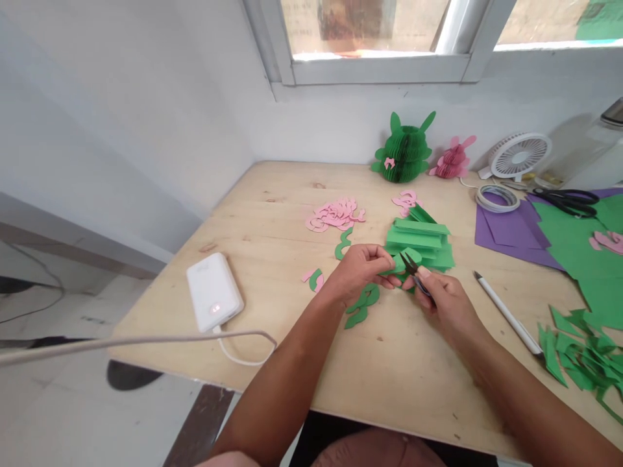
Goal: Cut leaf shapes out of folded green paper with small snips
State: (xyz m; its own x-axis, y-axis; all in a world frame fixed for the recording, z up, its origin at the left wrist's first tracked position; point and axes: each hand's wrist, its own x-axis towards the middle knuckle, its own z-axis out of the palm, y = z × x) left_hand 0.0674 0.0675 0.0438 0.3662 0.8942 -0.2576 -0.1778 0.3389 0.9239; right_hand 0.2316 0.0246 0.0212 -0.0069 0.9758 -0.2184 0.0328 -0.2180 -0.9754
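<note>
Scissors [415, 275] in right hand [450, 306], green paper [403, 262] in left hand [359, 271]

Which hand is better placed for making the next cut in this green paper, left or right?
Right, probably: the right hand holds the small scissors, with the blades at the green paper. The left hand is busy pinching that paper and holds no tool.

small scissors [413, 271]: handles hidden by right hand [450, 308] | window [365, 26] view: blurred

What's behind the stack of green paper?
Pink paper cut-outs lie on the plywood table behind the green paper stack, then a green honeycomb paper figure. The stack's underside is hidden.
</note>
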